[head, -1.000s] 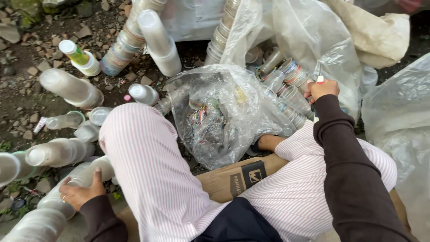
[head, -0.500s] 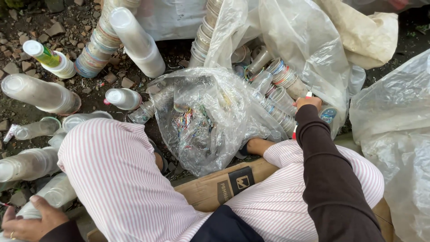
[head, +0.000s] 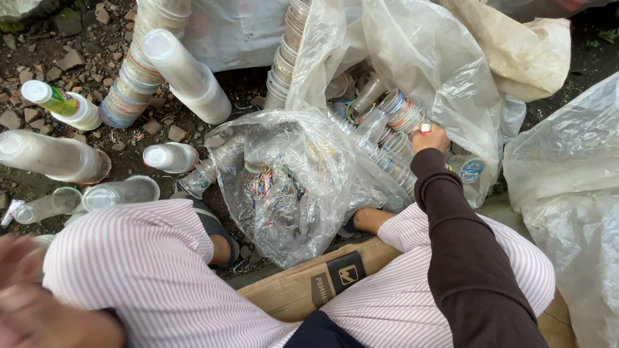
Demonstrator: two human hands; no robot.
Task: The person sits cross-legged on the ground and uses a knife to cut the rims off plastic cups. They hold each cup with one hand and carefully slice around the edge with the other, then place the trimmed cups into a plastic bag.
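My right hand [head: 431, 137] reaches from its dark sleeve into a big clear plastic bag [head: 412, 58]. Its fingers curl down over a stack of plastic cups [head: 387, 158] with coloured rims, among other stacks [head: 394, 106] lying in that bag. At the bottom left my left hand [head: 26, 303] is a blur beside my striped trouser leg, and I cannot make out its fingers. A smaller crumpled clear bag [head: 284, 187] holding coloured scraps lies between my feet.
Nested cup stacks lie on the stony dirt at left: a white one [head: 187, 74], a clear one [head: 55, 158], a green-labelled one [head: 64, 103]. I sit on brown cardboard [head: 303, 290]. Another clear plastic bag [head: 567, 193] fills the right side.
My left hand has come off the cup stacks at lower left and swung toward me, now blurred. The view shifted right. My right hand stays at the cups in the big bag.
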